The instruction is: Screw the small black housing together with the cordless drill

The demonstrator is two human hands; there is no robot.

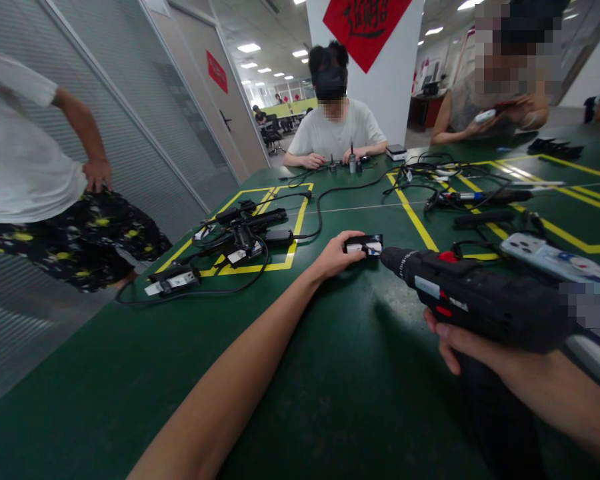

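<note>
My left hand [336,256] reaches out over the green table [330,400] and pinches a small black block with a white label [364,245], holding it steady on the tabletop. My right hand [473,350] is wrapped round the grip of a black cordless drill [480,300] with red details. The drill's chuck points left, and its tip sits right at the small block's right end.
A pile of black adapters and cables [230,237] lies inside a yellow-taped box at the left. More cables and tools [460,187] spread at the right. A person sits across the table [336,130], another stands at the left [30,167], a third sits far right.
</note>
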